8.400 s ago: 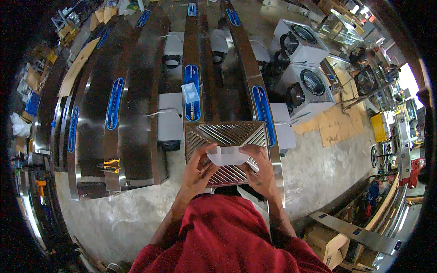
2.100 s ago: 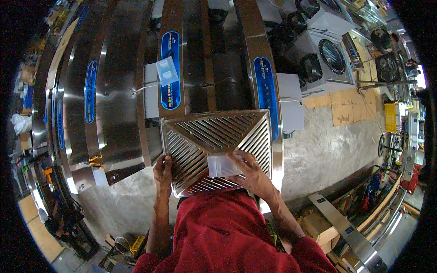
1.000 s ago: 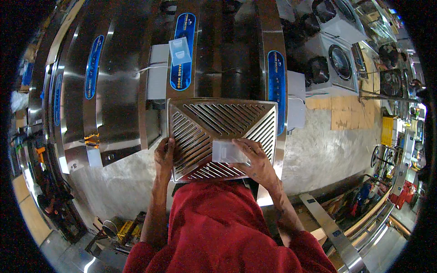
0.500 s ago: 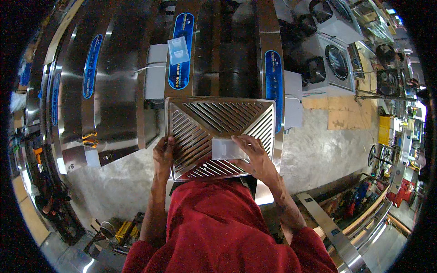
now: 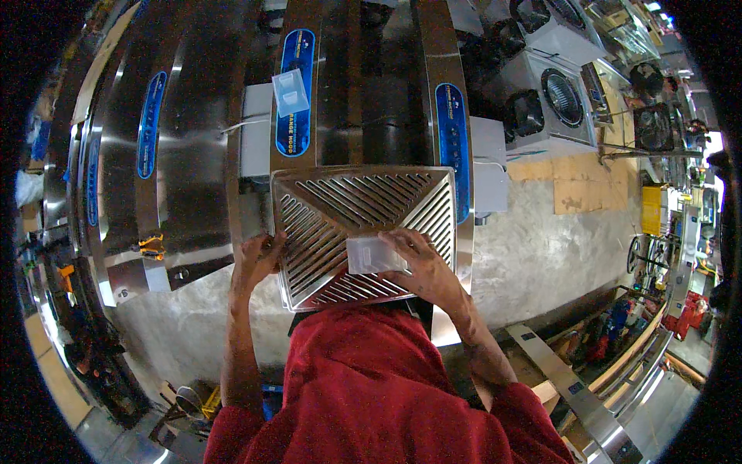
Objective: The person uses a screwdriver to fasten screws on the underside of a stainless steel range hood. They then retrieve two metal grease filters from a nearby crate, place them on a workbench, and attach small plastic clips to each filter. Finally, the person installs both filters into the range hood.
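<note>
In front of my red-clothed torso is a rectangular metal range hood filter (image 5: 363, 189), its slanted slots set in triangular sections. My left hand (image 5: 256, 261) is closed at the filter's left edge, thumb by the rim; some of its fingers are hidden. Over the filter's lower middle, my right hand (image 5: 423, 264) grips a small translucent plastic box (image 5: 366, 256) from its right side, thumb and fingers on opposite edges. A similar clear plastic box (image 5: 291, 93) rests farther off on a blue label of a steel range hood (image 5: 334, 116).
More steel hoods (image 5: 197, 178) stand on the left, one with an orange-and-black tool (image 5: 151, 247) near its end. Grey blower housings (image 5: 553, 100) stand at far right, near cardboard (image 5: 591, 189) on the concrete floor (image 5: 541, 255). A long metal bar (image 5: 568, 387) lies at lower right.
The filter, both hands and the held box appear slightly farther left, along with much of the scene. My left thumb reaches less far over the filter's edge. The right hand keeps its hold.
</note>
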### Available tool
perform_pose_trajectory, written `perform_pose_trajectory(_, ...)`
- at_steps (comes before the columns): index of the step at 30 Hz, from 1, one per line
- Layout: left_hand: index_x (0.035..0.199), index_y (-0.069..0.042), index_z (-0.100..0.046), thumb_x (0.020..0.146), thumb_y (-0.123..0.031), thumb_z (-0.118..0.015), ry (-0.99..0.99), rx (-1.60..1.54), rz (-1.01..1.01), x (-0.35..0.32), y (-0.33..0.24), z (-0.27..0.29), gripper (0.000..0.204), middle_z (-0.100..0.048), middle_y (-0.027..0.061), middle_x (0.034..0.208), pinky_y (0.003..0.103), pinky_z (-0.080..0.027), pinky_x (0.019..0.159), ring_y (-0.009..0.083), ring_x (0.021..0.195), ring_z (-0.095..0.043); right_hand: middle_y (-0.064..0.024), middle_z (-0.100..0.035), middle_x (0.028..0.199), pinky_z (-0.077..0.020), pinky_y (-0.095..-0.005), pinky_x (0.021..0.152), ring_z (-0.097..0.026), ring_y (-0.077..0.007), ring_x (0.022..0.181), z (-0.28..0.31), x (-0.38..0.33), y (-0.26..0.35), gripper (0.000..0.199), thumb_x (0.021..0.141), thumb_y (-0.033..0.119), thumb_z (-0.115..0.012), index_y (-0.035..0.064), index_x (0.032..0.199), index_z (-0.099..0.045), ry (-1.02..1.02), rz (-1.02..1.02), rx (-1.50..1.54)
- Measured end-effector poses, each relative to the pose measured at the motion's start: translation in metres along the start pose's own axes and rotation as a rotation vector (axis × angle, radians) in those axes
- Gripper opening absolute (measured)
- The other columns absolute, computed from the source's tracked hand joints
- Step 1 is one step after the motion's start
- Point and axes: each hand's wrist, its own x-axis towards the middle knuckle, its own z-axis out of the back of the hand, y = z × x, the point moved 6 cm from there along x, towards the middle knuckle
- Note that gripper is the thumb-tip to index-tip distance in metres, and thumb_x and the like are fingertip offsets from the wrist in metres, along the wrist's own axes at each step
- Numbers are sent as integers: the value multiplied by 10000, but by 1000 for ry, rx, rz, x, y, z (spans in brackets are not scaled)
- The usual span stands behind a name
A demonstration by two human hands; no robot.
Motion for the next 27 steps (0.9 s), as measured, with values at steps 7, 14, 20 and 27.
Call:
perform_pose_trajectory(7, 1299, -46, -645, 901, -399, -852, -15, 68, -277, -45, -100, -4, 571, -684, 212, 1265, 502, -551, 1001, 380, 1160, -683, -158, -552, 1424, -559, -462, 1042, -564, -374, 1292, -11, -4, -7, 734, 856, 303, -868, 150, 1517, -587, -67, 71, -89)
perform_pose_trajectory(14, 1596, -160, -485, 890, -475, -800, 188, 145, -485, -57, -136, -69, 835, -518, 116, 1569, 632, -312, 1242, 332, 1462, -486, -210, -526, 1470, -556, -475, 1065, -566, -417, 1327, -3, -3, -3, 759, 858, 175, -853, 87, 1541, -534, -77, 39, 6)
perform_pose_trajectory(20, 1585, -173, -508, 879, -450, -819, 182, 98, -474, -55, -134, -69, 820, -562, 116, 1527, 630, -322, 1232, 341, 1428, -522, -206, -520, 1508, -513, -465, 1135, -544, -394, 1382, -7, -14, -23, 792, 857, 172, -857, 81, 1557, -499, -97, -48, 226)
perform_pose_trajectory(27, 1553, -156, -559, 861, -407, -843, 166, 93, -496, -54, -137, -70, 789, -594, 106, 1504, 575, -392, 1186, 333, 1396, -548, -182, -526, 1529, -490, -487, 1157, -530, -410, 1385, -10, -14, -31, 819, 852, 219, -865, 79, 1565, -487, -12, -61, 142)
